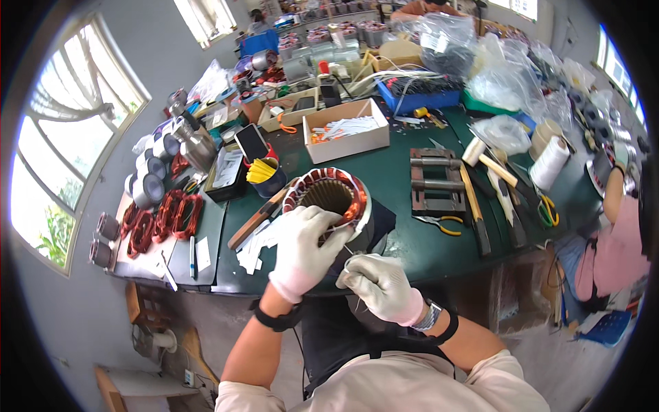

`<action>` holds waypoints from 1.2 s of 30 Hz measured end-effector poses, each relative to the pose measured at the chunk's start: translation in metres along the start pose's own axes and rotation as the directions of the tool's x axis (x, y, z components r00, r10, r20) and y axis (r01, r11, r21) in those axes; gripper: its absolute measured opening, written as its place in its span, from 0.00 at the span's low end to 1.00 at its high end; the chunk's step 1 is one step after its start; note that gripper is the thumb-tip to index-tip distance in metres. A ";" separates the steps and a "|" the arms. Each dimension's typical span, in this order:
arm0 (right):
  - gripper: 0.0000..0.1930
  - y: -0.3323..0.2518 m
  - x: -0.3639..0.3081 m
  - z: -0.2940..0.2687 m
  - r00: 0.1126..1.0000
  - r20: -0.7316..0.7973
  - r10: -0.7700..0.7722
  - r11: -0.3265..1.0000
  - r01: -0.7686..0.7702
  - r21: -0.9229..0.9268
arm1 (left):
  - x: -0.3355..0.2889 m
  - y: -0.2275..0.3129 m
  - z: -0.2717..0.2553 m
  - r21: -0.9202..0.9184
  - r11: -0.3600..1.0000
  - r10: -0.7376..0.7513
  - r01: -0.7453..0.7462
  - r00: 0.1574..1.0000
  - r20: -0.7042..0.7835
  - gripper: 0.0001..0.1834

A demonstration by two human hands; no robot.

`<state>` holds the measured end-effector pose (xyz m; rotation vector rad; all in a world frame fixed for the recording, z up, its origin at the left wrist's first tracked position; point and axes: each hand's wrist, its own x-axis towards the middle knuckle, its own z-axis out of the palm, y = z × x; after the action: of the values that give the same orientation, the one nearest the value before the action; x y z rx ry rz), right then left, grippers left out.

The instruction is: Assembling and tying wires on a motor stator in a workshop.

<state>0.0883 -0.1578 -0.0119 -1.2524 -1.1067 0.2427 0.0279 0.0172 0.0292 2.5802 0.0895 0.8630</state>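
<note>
A motor stator [362, 199] with copper windings laced in white stands at the table's front edge, its ridged bore facing up. My left hand [309, 246], in a white glove, is closed over the stator's near rim, fingers at the bore and thumb lower down. Just right of it, my right hand [379, 287], also gloved, is closed in a pinch on a thin white cord [350, 251]. The cord runs up toward the stator beside my left thumb. A loose end seems to hang below the right hand. My left hand hides part of the near windings.
White paper slips [254, 253] and a wooden-handled tool [259, 218] lie left of the stator. Rightward are a metal fixture [437, 184], pliers [443, 224], hammers and a thread cone [550, 163]. Behind stands a cardboard box [347, 142]. Another person [611, 257] sits at far right.
</note>
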 end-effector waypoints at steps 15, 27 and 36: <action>0.15 -0.041 -0.029 -0.053 0.994 -0.103 0.030 0.885 -0.074 -0.459 | -0.007 -0.018 -0.022 0.008 0.990 0.136 -0.138 0.984 0.115 0.22; 0.10 0.012 0.018 -0.018 0.999 0.051 0.007 0.811 0.024 -0.584 | -0.003 -0.018 -0.023 -0.017 0.993 0.117 -0.116 0.985 0.125 0.23; 0.15 0.004 0.030 -0.021 0.997 -0.004 0.082 0.866 -0.074 -0.495 | 0.030 -0.033 -0.046 0.010 0.968 0.207 -0.252 0.817 0.539 0.36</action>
<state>0.1207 -0.1487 0.0025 -1.7581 -1.1749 0.0245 0.0272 0.0699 0.0653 2.8469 -0.3672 0.1787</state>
